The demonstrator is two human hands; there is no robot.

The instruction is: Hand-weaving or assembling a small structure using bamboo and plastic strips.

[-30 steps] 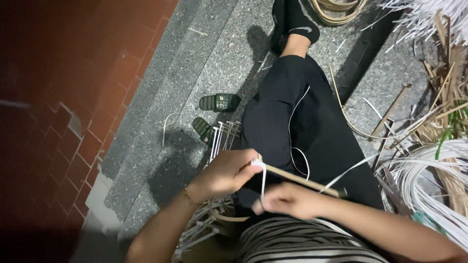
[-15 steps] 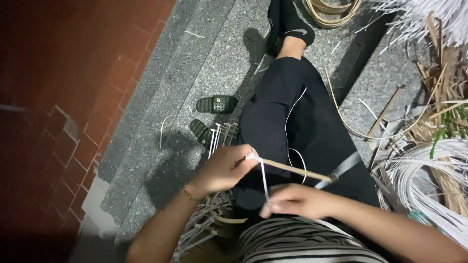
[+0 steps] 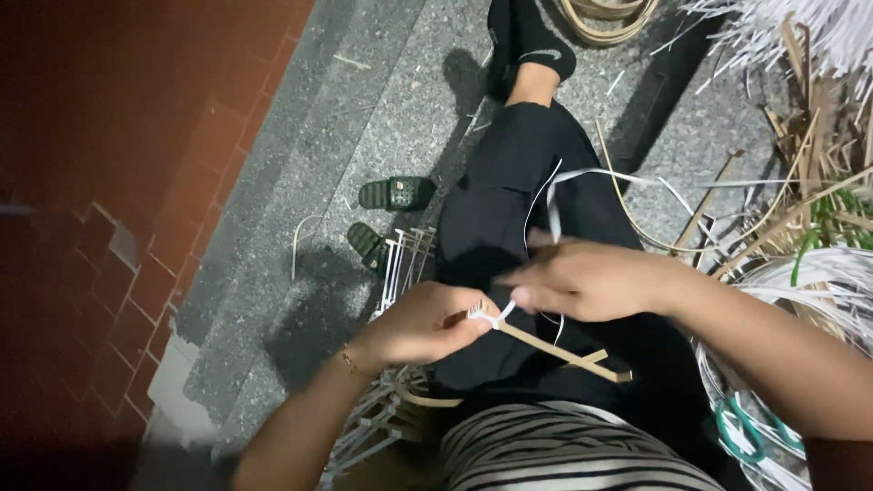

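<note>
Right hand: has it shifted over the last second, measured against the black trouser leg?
Yes. The right hand has risen up the black trouser leg, away from the striped shirt, drawing the white strip upward. The left hand holds the wooden stick.

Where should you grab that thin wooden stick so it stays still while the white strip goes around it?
Probably near its wrapped end, coming from the left, as the left hand does: the wooden stick is thin and lies slanted across the lap, so pinching beside the white strip steadies it. The right hand pulls the strip. The far end hangs free.
</note>
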